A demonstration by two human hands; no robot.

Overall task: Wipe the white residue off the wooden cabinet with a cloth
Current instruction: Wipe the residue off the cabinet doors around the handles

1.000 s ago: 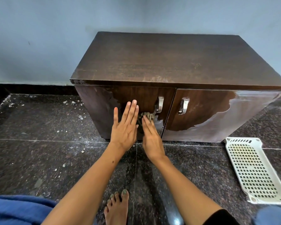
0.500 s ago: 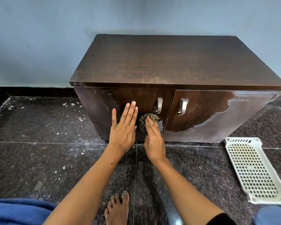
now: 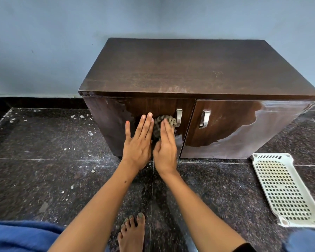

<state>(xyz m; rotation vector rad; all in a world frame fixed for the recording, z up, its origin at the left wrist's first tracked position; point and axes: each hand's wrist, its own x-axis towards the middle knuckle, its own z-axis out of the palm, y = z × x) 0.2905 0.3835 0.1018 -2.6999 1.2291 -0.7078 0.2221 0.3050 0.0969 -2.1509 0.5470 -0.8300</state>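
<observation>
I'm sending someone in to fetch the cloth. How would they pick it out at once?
Find the dark wooden cabinet against the blue wall and look at its left door, beside the metal handle. The cloth is the bunched grey-green wad pressed there under the right hand, with the left hand flat alongside. It is the only soft, crumpled thing on the glossy front.

Door handle (image 3: 179, 117) just right of cloth (image 3: 164, 122); basket (image 3: 280, 188) on floor, well right.

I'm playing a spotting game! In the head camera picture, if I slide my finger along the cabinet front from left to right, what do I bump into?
left hand → cloth under the right hand → left door handle → right door handle → white residue → white basket on the floor.
</observation>
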